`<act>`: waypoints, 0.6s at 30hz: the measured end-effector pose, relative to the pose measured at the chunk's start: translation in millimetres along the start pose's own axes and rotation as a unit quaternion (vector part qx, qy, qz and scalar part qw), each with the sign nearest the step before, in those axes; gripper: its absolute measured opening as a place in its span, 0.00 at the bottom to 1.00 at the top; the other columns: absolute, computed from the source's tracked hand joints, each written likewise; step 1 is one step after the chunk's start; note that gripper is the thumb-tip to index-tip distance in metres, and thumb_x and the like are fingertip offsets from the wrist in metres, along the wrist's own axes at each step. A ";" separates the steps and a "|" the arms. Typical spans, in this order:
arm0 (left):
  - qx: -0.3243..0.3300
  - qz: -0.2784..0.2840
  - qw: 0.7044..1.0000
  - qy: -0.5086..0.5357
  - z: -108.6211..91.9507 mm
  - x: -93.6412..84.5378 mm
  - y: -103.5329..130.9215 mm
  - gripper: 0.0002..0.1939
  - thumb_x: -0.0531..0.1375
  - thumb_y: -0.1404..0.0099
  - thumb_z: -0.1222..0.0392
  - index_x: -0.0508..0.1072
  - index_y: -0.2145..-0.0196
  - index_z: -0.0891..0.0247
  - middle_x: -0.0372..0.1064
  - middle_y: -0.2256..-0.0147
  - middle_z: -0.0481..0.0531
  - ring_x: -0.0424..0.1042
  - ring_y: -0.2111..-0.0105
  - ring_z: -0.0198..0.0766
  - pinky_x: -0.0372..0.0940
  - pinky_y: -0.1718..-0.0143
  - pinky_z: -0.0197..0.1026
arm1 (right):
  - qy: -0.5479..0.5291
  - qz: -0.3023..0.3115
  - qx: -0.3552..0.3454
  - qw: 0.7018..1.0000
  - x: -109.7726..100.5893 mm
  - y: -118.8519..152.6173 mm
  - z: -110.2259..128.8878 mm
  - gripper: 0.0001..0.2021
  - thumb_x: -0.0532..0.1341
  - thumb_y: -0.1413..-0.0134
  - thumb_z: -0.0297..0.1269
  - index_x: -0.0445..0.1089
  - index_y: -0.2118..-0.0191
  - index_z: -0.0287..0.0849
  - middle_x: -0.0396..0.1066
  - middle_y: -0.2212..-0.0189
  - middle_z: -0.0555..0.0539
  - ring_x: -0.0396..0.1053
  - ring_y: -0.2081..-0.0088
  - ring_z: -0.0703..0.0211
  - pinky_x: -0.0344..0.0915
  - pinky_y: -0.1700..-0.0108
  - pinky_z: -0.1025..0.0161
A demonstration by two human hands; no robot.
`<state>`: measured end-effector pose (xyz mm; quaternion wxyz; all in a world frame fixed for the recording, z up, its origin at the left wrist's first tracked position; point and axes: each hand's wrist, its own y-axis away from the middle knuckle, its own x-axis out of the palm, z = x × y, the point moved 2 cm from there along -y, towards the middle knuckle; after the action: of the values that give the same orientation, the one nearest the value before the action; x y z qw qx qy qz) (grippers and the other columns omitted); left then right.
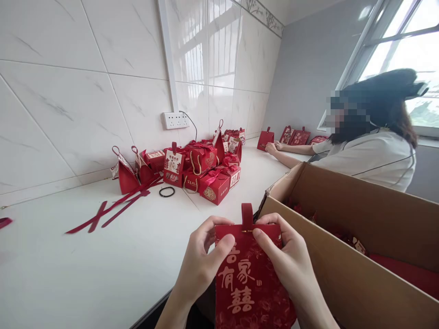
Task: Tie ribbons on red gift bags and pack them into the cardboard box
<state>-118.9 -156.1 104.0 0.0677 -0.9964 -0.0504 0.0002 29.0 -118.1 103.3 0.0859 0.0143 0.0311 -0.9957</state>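
Observation:
A red gift box (pixel 252 278) with gold Chinese characters is upright between my hands, close to me at the counter's front edge. A red strap loop (pixel 247 217) stands up from the middle of its top edge. My left hand (pixel 209 256) pinches the top left of the box, thumb on the front face. On the other side, my right hand (pixel 286 256) grips the top right, its thumb beside the base of the strap. The fingers behind the box are partly hidden.
Several finished red gift boxes (pixel 214 185) are heaped on the white counter (pixel 130 278) by the tiled wall. Red ribbons (pixel 113 212) and a black hair tie (pixel 167 192) lie nearer. An open cardboard box (pixel 343 260) stands at right. Beyond it, a co-worker (pixel 373 151) handles another red box (pixel 265 138).

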 end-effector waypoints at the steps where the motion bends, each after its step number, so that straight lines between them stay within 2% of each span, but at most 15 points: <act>1: -0.003 0.014 1.000 0.005 0.9 0.2 -0.5 0.13 0.58 0.39 0.50 0.69 0.64 0.63 0.70 0.69 0.52 0.70 0.68 0.37 0.66 0.68 0.35 | -0.001 -0.005 -0.003 1.000 -2.3 -0.8 -0.7 0.14 0.62 0.51 0.48 0.63 0.67 0.43 0.63 0.81 0.54 0.58 0.81 0.68 0.57 0.81 0.72; 4: -0.017 0.032 0.999 0.020 5.0 4.5 -1.4 0.13 0.58 0.38 0.50 0.69 0.66 0.64 0.71 0.67 0.53 0.70 0.66 0.39 0.67 0.64 0.37 | -0.008 -0.017 0.006 1.000 -8.7 -2.4 -2.1 0.16 0.63 0.51 0.50 0.63 0.66 0.44 0.63 0.82 0.54 0.58 0.82 0.68 0.57 0.81 0.72; 7: -0.035 0.044 0.996 0.075 11.8 12.5 0.4 0.15 0.59 0.39 0.48 0.69 0.61 0.62 0.71 0.62 0.54 0.70 0.64 0.40 0.67 0.63 0.38 | -0.021 -0.030 0.013 0.999 -14.5 -3.1 -1.2 0.17 0.62 0.51 0.52 0.63 0.64 0.45 0.65 0.81 0.53 0.61 0.81 0.65 0.60 0.81 0.70; 10: -0.062 0.050 0.988 0.131 21.0 18.8 5.1 0.21 0.61 0.43 0.46 0.70 0.57 0.61 0.71 0.57 0.54 0.71 0.60 0.43 0.68 0.62 0.39 | -0.021 -0.047 -0.010 0.999 -19.8 -4.3 1.5 0.17 0.62 0.51 0.52 0.63 0.63 0.45 0.69 0.76 0.51 0.66 0.77 0.61 0.64 0.77 0.68; 15: -0.087 0.065 0.980 0.166 28.9 21.2 12.2 0.23 0.62 0.44 0.46 0.70 0.54 0.61 0.71 0.55 0.56 0.71 0.57 0.48 0.69 0.61 0.42 | -0.022 -0.037 -0.012 0.999 -25.1 -4.4 0.2 0.17 0.62 0.50 0.53 0.66 0.63 0.46 0.66 0.79 0.53 0.63 0.79 0.63 0.64 0.77 0.68; 18: -0.099 0.064 0.974 0.191 33.8 15.2 11.9 0.24 0.63 0.45 0.46 0.70 0.53 0.60 0.71 0.55 0.56 0.71 0.56 0.49 0.69 0.59 0.43 | -0.109 -0.020 -0.018 0.994 -31.8 -4.5 -4.0 0.19 0.59 0.48 0.55 0.68 0.58 0.47 0.72 0.71 0.49 0.68 0.73 0.59 0.68 0.71 0.65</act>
<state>-102.8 -161.8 69.1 -0.0229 -0.9810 0.0279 -0.1908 59.6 -108.1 100.7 0.0694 -0.0960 0.0394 -0.9922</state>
